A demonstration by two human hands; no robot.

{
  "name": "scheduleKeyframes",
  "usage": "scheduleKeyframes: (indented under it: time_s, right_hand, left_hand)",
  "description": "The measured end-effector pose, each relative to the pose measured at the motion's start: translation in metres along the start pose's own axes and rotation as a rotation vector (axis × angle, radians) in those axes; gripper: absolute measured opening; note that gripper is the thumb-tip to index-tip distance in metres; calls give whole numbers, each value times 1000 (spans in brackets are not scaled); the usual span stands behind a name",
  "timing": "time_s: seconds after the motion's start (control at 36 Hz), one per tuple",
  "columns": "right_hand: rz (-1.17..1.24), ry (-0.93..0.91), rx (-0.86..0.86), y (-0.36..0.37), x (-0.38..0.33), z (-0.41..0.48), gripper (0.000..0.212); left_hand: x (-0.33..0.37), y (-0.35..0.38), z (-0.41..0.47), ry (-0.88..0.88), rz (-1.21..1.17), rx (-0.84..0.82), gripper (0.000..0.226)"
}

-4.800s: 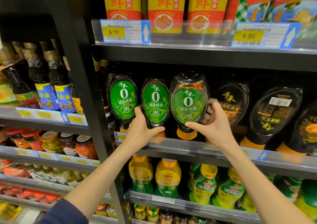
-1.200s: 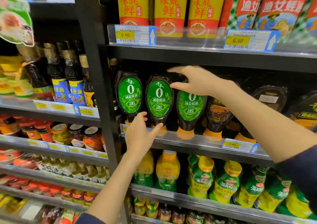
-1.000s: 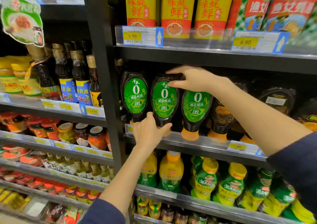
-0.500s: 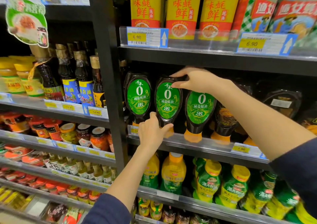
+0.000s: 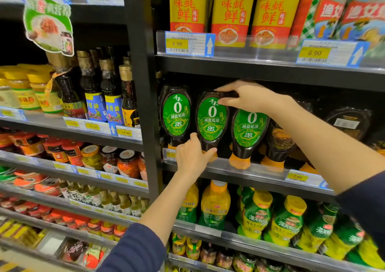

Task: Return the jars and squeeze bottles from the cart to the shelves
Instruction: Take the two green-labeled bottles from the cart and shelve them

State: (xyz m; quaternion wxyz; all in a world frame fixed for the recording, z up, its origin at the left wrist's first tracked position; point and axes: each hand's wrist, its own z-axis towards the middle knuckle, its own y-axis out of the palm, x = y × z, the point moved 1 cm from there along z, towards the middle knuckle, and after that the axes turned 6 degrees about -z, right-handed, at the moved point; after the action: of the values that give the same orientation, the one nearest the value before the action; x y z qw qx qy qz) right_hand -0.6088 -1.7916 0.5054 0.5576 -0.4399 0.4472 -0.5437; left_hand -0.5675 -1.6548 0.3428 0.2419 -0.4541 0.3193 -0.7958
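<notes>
Head view: right hand (image 5: 248,98) moved up, clamps middle green-label squeeze bottle (image 5: 211,119) top; left hand (image 5: 192,154) grips its base, straightening it.

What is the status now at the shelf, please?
Left hand grips the neck of the middle green bottle. Right hand holds its top. Bottle stands cap-down on the shelf, close between two like it. Nothing blocks.
</notes>
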Motion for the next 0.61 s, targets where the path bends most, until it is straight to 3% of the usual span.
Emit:
scheduleKeyframes:
  time_s: [0.19, 0.39, 0.61]
  right_hand:
    - [-206, 15, 6, 3, -11, -15, 64]
    - [-309, 115, 68, 0, -37, -50, 65]
    - [-333, 287, 74, 23, -94, -102, 70]
  left_hand:
    - [-9, -19, -10, 82, -108, -109, 77]
    - [-21, -56, -34, 289, -236, -271, 74]
    - [-80, -117, -75, 498, -126, -412, 65]
